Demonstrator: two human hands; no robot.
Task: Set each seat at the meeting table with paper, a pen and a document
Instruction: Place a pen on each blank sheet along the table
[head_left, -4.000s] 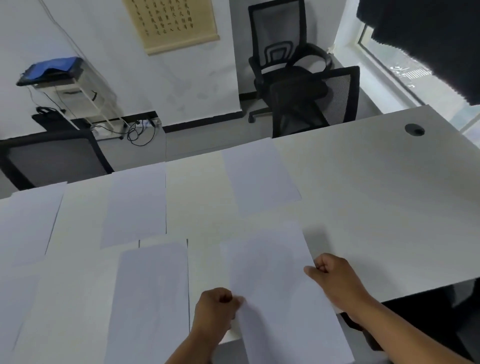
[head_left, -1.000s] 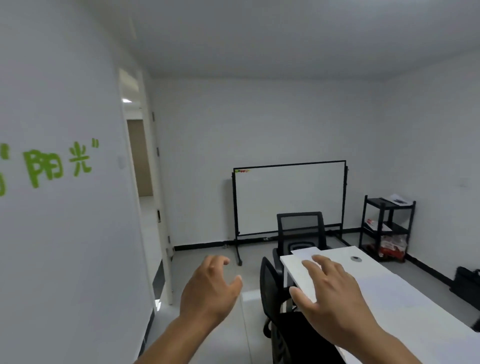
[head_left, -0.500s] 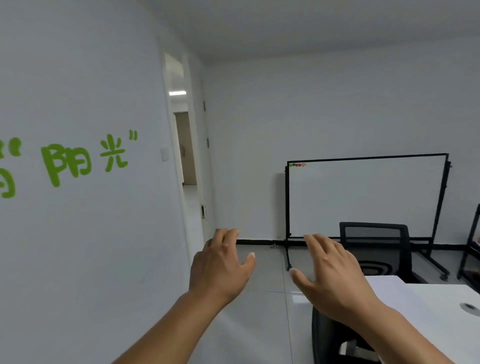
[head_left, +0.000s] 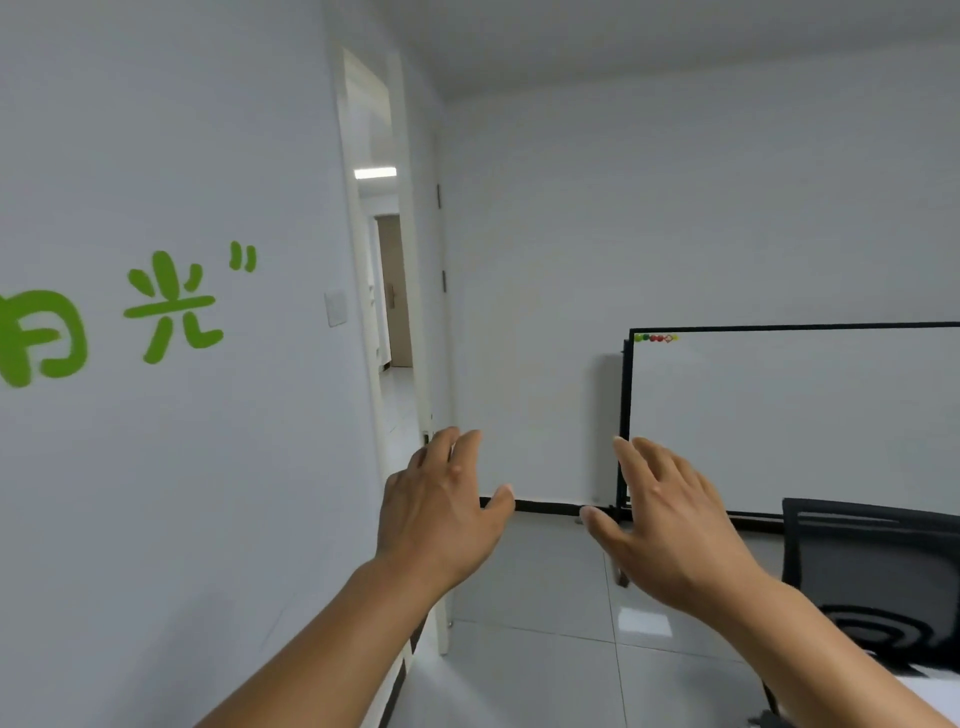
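1. My left hand (head_left: 441, 519) is raised nearest me at centre frame, fingers loosely spread, thumb out to the right, holding nothing.
2. My right hand (head_left: 670, 530) hangs beside it at about the same height, also slack and spread, palm down, empty. The two hands are apart, with bare floor (head_left: 545, 649) showing between them.
3. At the bottom right edge I make out a pale sliver that I take for a corner of the desk (head_left: 930, 691). No paper, pen or document is visible in this view, so I cannot say where those things lie.
4. Just behind that corner stands a black mesh chair (head_left: 878, 566), below and right of my right hand. That hand is clearly the nearer one to the desk side; my left hand is on the wall side.
5. The relation that matters: the seating lies to my right and low, mostly out of frame, while my head points toward the open doorway (head_left: 387, 312) ahead and left. I judge I am between steps, probably off to fetch the next supplies; where they are kept I cannot tell.
6. Farther back, a whiteboard (head_left: 789, 415) on a black frame stands against the far wall, with small coloured magnets (head_left: 655, 338) at its top left corner.
7. On the left wall there is green lettering (head_left: 130, 317) and a light switch (head_left: 336, 307) beside the doorway.
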